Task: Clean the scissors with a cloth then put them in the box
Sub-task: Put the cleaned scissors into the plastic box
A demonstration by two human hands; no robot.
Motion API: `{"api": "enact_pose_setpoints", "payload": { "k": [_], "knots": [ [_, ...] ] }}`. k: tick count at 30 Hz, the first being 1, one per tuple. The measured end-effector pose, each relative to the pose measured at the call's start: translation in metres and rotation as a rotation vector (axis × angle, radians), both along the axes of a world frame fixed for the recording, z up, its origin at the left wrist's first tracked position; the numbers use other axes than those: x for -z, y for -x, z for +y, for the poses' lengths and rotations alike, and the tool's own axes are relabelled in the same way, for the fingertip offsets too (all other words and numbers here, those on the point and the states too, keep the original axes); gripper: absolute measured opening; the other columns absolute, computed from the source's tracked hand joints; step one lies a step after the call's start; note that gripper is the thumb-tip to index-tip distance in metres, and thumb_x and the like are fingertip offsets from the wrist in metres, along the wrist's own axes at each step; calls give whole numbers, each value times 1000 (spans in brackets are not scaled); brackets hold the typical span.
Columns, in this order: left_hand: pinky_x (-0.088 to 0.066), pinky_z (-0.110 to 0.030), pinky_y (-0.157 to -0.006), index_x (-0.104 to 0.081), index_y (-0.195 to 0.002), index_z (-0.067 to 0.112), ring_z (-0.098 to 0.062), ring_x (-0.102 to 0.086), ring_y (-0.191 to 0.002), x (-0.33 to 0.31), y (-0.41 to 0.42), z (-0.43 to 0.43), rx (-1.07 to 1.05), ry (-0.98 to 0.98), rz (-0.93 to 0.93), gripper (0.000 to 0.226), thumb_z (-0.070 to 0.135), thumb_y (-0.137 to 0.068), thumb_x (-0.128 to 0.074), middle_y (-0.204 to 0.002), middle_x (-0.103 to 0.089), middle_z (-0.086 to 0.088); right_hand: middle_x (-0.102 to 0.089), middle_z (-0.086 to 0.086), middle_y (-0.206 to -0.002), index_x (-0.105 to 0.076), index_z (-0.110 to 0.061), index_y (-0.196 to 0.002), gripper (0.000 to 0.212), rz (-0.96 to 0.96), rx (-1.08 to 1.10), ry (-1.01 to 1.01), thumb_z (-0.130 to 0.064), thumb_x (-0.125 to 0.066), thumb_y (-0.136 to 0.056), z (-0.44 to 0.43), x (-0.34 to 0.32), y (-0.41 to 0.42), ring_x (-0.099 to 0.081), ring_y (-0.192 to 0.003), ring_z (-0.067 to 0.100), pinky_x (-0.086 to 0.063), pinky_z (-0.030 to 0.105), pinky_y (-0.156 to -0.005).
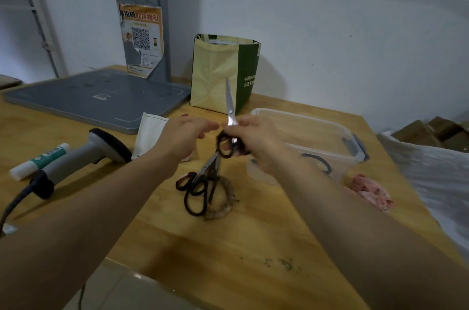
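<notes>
Head view: my right hand (253, 142) pinches one pair of scissors (230, 109) at the handles, blades pointing to 12 o'clock. My left hand (187, 137), just beside it at 9 o'clock, is loosely curled on nothing I can see. Neither hand has a cloth, so I judge wiping comes next. The grey cloth (225, 205) lies at 6 o'clock under the spare scissors (198, 187). The open box (330, 152) sits at 3 o'clock, near the table's (228, 246) right edge. The freest room is toward me.
</notes>
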State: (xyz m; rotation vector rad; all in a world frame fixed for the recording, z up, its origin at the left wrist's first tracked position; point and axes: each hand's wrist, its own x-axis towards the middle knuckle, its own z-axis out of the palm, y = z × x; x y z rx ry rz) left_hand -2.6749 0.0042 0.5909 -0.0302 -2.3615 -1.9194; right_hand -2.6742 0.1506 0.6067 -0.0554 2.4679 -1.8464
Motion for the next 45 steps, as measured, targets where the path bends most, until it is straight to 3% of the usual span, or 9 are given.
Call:
{"api": "enact_pose_setpoints", "payload": {
  "k": [3,6,16,20,25,31,35,41,45],
  "knots": [
    [-44,-32,-87,-66,-115,23,-17,-54,-109,-3,1,20,18,109,121,26,20,-92,-53,-114,-61,4,-69,-1,-71,-71,-14,-93,9,103,59,-192,-15,-69,-84,41,-33,4,-55,-56,10,-40,18,-45],
    [-37,-34,-103,-59,-124,32,-13,-45,-125,1,9,40,125,367,261,35,19,-92,-54,-135,-52,9,-66,-4,-84,-73,-22,-89,17,130,72,-462,-10,-72,-79,84,-56,11,-56,-75,10,-44,16,-63],
    [-27,-18,-91,-65,-119,20,-8,-46,-122,-1,21,65,205,684,319,32,32,-90,-59,-132,-57,8,-68,8,-102,-73,-10,-101,30,-236,-157,-1280,-33,-67,-83,150,-15,62,-60,-81,20,-48,30,-73],
    [-31,-19,-91,-65,-118,19,-7,-50,-119,0,22,64,205,678,317,31,30,-89,-61,-130,-58,8,-67,-1,-104,-72,-18,-106,28,-348,-276,-1226,-28,-73,-80,138,-11,69,-65,-93,15,-54,28,-82],
    [-40,-29,-97,-64,-121,22,-11,-54,-117,6,22,49,75,428,216,32,28,-90,-62,-121,-64,8,-70,0,-104,-74,-21,-97,32,-396,-234,-1179,-37,-77,-69,135,-8,75,-65,-97,20,-51,39,-94],
    [-43,-31,-90,-61,-121,9,-23,-52,-113,28,31,6,-17,851,-123,33,20,-90,-59,-120,-60,-10,-64,5,-119,-69,-13,-114,30,-264,-196,-1368,-21,-69,-85,116,-16,74,-60,-109,21,-49,29,-92],
    [-37,-19,-55,-49,-73,15,-12,-49,-70,55,38,6,136,993,-279,36,45,-83,-65,-73,-49,0,-70,5,-96,-73,-11,-99,19,122,149,-1119,-12,-66,-82,96,-27,75,-63,-98,23,-52,40,-88],
    [-36,-21,-49,-51,-68,9,-13,-48,-59,64,48,7,128,904,-273,28,26,-83,-68,-65,-47,-4,-68,-7,-91,-71,-21,-104,22,568,50,-702,-19,-54,-90,26,-34,16,-64,-88,11,-54,34,-83],
    [-45,-24,-54,-62,-86,1,-18,-55,-67,61,48,0,61,712,-298,20,20,-83,-68,-73,-54,-8,-71,3,-84,-66,-11,-102,14,142,-196,-868,-14,-55,-93,3,-8,1,-68,-67,13,-58,29,-65]
  ]
}}
